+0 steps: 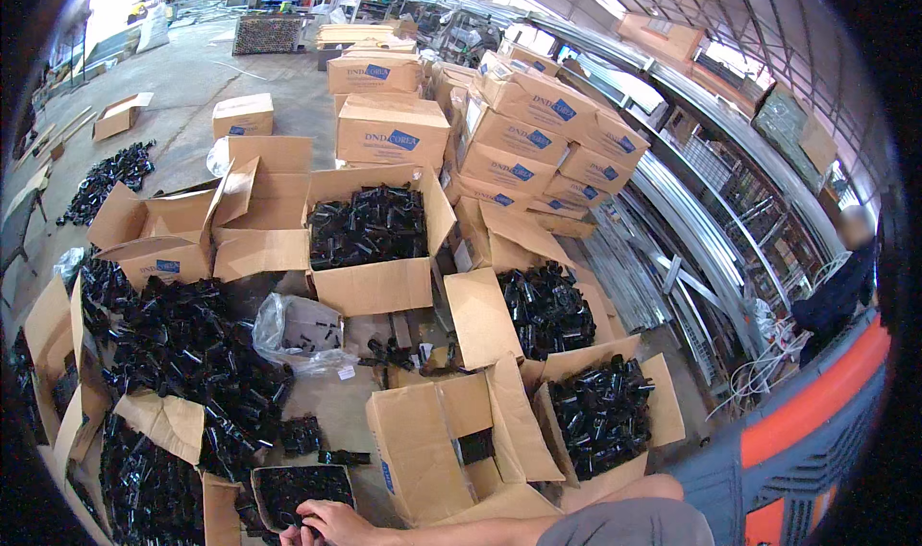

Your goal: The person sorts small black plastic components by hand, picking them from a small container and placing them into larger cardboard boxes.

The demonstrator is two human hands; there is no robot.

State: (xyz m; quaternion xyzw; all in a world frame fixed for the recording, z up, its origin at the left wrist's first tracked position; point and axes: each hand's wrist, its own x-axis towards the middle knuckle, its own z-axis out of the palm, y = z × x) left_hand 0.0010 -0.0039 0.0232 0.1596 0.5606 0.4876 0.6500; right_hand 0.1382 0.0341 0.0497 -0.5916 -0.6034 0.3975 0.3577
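My right hand reaches in from the right at the lower edge, over the near rim of a small carton filled with small black parts. Its fingers are bent and close together, and what they hold is hidden. Just below those fingers, a sliver of what looks like my left hand shows at the picture's edge, too cut off to read its grip. Beside the carton lie a few loose black pieces and a small cluster of black parts.
A large heap of black parts spreads at the left. Open cartons of black parts stand ahead and right, with stacked closed boxes behind. A clear plastic bag lies mid-floor. At the far right a person stands near metal racks.
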